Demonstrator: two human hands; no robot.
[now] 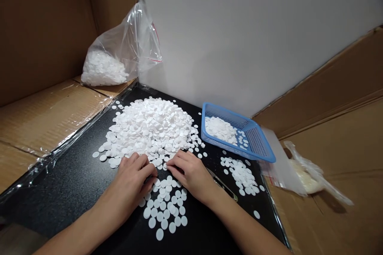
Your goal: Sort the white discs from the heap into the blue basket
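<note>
A big heap of small white discs [149, 127] lies on a black tabletop [68, 183]. My left hand [131, 179] and my right hand [190, 173] rest palm down at the heap's near edge, fingers curled in toward each other and touching loose discs. Whether the fingertips pinch a disc I cannot make out. A flat patch of spread-out discs [166, 207] lies between and below my hands. Another small patch of discs [242, 173] sits to the right of my right hand.
A blue mesh basket [257, 143] with some discs stands at the right. A metal tool [223, 185] lies beside my right wrist. A clear bag of discs [116, 57] rests on cardboard at the back left. Plastic bags [302, 175] lie at the right.
</note>
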